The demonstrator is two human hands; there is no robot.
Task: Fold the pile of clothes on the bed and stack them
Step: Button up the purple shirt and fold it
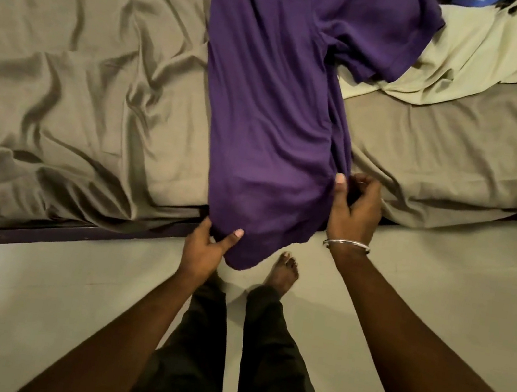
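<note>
There is one view only, from the camera on my head, so nothing is shared with a second view. It looks forward and steeply down, past my own arms to my legs and one bare foot [284,270] on the floor [29,287]. The near edge of the bed [83,70] runs slantwise across the middle, lower at the left and higher at the right. The bed fills the upper half, the floor the lower. My left hand [205,248] and right hand [352,208] sit close under the lens, near the bed's edge. The wide angle bends straight lines toward the borders.
</note>
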